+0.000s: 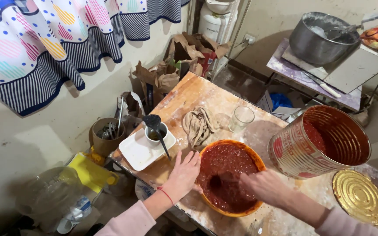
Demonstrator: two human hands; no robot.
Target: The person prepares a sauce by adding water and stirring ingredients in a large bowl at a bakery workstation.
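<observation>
Sauce (226, 175), thick and red, fills the orange bowl (253, 158) that sits on the floured wooden table (189, 94), near its front edge. Our left hand (182, 175) lies flat and spread against the bowl's left rim, holding nothing, only steadying it. Our right hand (263, 187) reaches into the bowl from its right side; its fingers are blurred over the sauce, so we cannot tell whether they close on a utensil. Just right of the bowl stands a large open tin can (305, 148), tilted, red inside, with its gold lid (358, 196) lying flat further right. Left of the bowl sits a white square plate (138, 153) carrying a cup and dark ladle (154, 123); behind the bowl lie a twisted rag (197, 124) and an empty glass (241, 118). We judge the risks to be sauce slopping over the rim under vigorous stirring, or the bowl sliding on the flour toward the table's edge.
</observation>
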